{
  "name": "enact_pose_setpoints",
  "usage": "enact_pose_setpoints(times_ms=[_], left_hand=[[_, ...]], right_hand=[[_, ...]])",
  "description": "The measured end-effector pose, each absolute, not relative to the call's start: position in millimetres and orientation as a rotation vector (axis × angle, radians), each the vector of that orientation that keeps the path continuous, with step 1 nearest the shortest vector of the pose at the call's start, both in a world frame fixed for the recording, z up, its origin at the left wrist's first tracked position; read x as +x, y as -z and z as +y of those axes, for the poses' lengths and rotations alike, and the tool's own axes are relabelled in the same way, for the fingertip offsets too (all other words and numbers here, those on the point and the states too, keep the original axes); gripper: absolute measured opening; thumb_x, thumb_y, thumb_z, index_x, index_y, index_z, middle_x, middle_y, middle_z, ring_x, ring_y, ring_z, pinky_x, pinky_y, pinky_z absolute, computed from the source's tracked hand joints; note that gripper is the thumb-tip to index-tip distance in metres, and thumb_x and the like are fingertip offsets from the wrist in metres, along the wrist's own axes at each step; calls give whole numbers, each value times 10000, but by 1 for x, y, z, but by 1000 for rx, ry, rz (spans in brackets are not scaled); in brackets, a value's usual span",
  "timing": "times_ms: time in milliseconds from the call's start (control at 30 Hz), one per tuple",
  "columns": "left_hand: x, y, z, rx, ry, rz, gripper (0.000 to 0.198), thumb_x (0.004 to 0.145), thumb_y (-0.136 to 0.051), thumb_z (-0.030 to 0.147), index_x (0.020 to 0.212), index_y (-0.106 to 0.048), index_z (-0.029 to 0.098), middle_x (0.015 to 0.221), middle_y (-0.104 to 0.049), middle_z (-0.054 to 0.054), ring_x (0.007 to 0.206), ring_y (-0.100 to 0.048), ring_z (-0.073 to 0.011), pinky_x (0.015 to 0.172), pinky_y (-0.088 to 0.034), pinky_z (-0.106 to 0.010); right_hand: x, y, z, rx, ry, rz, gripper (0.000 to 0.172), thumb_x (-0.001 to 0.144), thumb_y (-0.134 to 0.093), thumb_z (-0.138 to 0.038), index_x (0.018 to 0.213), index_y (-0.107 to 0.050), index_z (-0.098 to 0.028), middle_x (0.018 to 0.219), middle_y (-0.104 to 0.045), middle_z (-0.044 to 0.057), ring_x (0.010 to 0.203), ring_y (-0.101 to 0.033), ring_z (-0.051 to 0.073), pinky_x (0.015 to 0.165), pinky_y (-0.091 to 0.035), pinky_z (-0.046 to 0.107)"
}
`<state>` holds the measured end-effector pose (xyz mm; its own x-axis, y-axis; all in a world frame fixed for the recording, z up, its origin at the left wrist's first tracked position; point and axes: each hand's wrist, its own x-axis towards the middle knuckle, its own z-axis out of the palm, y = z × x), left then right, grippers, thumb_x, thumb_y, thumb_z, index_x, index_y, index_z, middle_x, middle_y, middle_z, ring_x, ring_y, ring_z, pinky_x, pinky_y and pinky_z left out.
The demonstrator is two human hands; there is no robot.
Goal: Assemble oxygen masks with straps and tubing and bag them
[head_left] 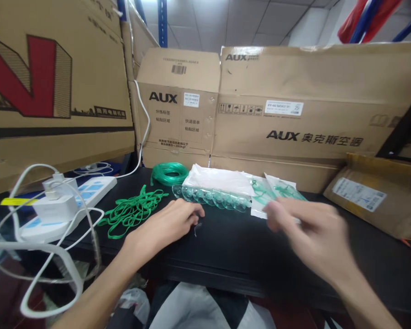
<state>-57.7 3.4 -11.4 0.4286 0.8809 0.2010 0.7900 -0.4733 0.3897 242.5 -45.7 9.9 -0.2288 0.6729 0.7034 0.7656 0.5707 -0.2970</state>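
Note:
My left hand rests on the black tabletop with its fingers curled and closed. A small clear plastic piece shows at its fingertips, its kind too small to tell. My right hand is raised over the right side of the table and smeared by motion; whether its fingers hold anything cannot be made out. Just beyond my hands lies a row of overlapping clear green plastic masks, in front of a white paper or plastic pack. Clear packets with green contents lie behind my right hand.
Tangled green elastic bands and a coil of green tubing are at the left. A white power strip with chargers and loose cables stands farther left. AUX cardboard walls the back, and a brown parcel sits right.

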Motion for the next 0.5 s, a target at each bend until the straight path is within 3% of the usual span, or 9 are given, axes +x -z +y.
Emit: enact_pose_setpoints(times_ms=[100, 200, 367, 500], left_hand=[[-69, 10, -1, 2412, -486, 1360, 280, 970, -554, 256, 1182, -709, 353, 1078, -735, 13, 1096, -633, -225, 876, -440, -283], [-74, 10, -5, 2401, -444, 1281, 264, 934, -640, 267, 1163, -711, 375, 1101, -711, 38, 1110, -613, -210, 940, -418, -273], [-69, 15, 0, 2459, -476, 1157, 124, 965, -610, 258, 988, -722, 305, 1091, -688, 35, 1078, -612, -189, 939, -408, -262], [-64, 18, 9, 2487, -480, 1095, 134, 963, -590, 208, 907, -697, 268, 1033, -681, 33, 994, -624, -168, 893, -416, -251]], right_hand=[[244, 4, 1, -1285, 145, -2172, 317, 1013, -574, -438, 1252, -671, -254, 1205, -717, 96, 1085, -695, 296, 945, -550, 448], [248, 21, 37, -1297, 104, -2303, 498, 999, -590, -372, 1481, -509, -275, 1374, -647, 135, 1219, -654, 321, 1018, -523, 467], [253, 33, 47, -1237, 62, -2353, 452, 1039, -462, -263, 1491, -472, -262, 1372, -635, 149, 1274, -622, 311, 1051, -506, 478], [257, 34, 54, -1170, 24, -2381, 456, 1025, -420, -177, 1470, -497, -240, 1293, -642, 151, 1206, -660, 277, 1008, -535, 438]])
